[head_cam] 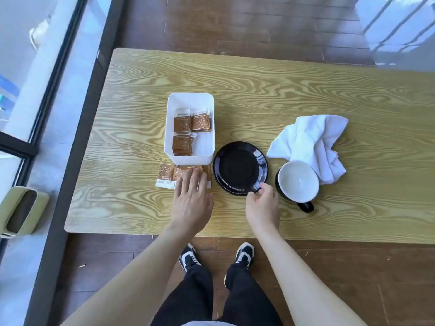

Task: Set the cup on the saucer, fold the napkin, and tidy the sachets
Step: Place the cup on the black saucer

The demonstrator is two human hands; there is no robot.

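Observation:
A black saucer [240, 168] lies on the wooden table [259, 90]. My right hand [262, 204] pinches its near rim. To the right stands a black cup [297, 182] with a white inside, its handle pointing toward me. A crumpled white napkin [310, 142] lies behind the cup, touching it. A white box [189, 100] left of the saucer holds several brown sachets [191, 123]. More loose sachets [168, 174] lie in front of the box. My left hand [191, 198] rests flat on them, fingers spread, covering some.
The table's near edge runs just above my feet. A dark window frame and glass run along the left side. A pale green holder [21, 211] sits at the far left on the sill. Wooden floor surrounds the table.

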